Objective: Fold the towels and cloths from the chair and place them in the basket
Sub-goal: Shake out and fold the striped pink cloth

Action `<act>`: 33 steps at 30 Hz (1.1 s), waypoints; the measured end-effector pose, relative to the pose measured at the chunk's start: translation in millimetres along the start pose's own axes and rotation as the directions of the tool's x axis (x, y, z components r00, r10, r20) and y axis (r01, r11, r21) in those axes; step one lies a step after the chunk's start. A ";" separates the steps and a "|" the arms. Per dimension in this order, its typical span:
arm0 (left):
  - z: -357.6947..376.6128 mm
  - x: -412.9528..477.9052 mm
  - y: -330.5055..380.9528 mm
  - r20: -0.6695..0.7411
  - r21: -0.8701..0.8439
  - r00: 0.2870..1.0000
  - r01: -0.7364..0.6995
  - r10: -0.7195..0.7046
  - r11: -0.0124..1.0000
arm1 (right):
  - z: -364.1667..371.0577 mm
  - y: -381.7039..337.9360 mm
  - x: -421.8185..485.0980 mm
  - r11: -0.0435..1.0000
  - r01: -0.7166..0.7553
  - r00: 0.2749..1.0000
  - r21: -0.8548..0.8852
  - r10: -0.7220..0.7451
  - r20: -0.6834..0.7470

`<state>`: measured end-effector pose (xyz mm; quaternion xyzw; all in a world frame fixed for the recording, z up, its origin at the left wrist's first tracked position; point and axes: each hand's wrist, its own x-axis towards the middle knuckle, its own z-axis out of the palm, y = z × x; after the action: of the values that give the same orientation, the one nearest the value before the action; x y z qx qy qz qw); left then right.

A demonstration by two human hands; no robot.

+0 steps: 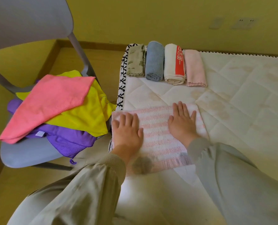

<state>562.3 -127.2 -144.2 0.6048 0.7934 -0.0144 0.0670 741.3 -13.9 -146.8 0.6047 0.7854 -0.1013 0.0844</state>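
Three loose cloths lie heaped on the chair seat at far left: a pink cloth on top, a yellow cloth beneath it, and a purple cloth lowest, one corner hanging off the seat's front. Being unfolded, they are judged to await their turn. Just right of the chair, at the near left edge of the bed's mattress, a pink-and-white striped towel lies flat, its left side slightly overhanging that edge. The left hand rests palm-down on the towel's left part and the right hand on its right part. Both have their fingers straight and spread, gripping nothing. This flat pressure probably smooths the fabric and pins it for the next fold. At the mattress's far left corner, four finished pieces sit side by side: a grey-green floral cloth, a blue towel, a white towel with a red band and a pale pink cloth. Set there, they stay well apart from the folding. No basket is in view, so transfer appears not yet begun.
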 end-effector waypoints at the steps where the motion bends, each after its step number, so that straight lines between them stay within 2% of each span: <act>1: -6.0 5.4 5.4 -0.021 -0.011 1.000 0.002 -0.002 1.000 | -4.0 -7.4 -1.2 1.000 0.010 1.000 0.012 -0.010 0.005; 3: -8.4 10.4 16.1 -0.033 -0.063 0.997 -0.077 0.075 0.995 | -5.1 -20.2 -10.3 0.983 0.184 0.981 0.017 -0.183 -0.058; 5: 1.1 7.1 19.7 0.006 -0.079 0.981 -0.195 0.196 0.978 | 6.1 -26.2 -27.8 0.920 0.391 0.917 -0.015 -0.390 -0.082; 7: 14.4 1.3 11.3 0.034 -0.092 0.972 -0.229 0.233 0.969 | 16.6 -20.9 -35.1 0.911 0.412 0.908 -0.031 -0.413 -0.072; 12: 20.6 -4.5 -13.0 0.000 -0.097 0.989 -0.148 0.148 0.984 | 12.8 14.9 -18.4 0.976 0.219 0.972 -0.008 -0.219 -0.091; 18: 20.1 -13.8 -20.9 -0.016 -0.132 0.999 -0.035 0.033 0.991 | 9.7 36.8 -9.5 1.000 -0.016 0.995 -0.015 0.015 -0.099; 22: 18.5 -18.2 -22.8 0.029 -0.104 1.000 0.008 -0.005 0.995 | 10.5 34.2 -7.2 0.972 -0.224 0.965 0.067 0.231 -0.127; 26: 16.9 -16.0 -20.7 0.060 -0.032 0.998 0.007 -0.005 0.999 | 1.7 27.2 -4.6 0.945 -0.252 0.917 0.209 0.302 -0.260; 29: 16.6 -16.2 -19.0 0.074 0.014 0.997 0.011 -0.012 1.000 | -7.5 27.3 5.9 0.856 -0.227 0.891 0.464 0.375 -0.255; 33: 13.8 -14.8 -17.3 0.097 0.044 0.995 0.014 -0.018 0.999 | -24.1 26.2 12.5 0.608 -0.317 0.843 0.728 0.533 -0.077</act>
<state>550.8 -147.5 -157.1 0.5981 0.7936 -0.0616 0.0927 763.2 10.6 -128.1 0.7698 0.5243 -0.2741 -0.2396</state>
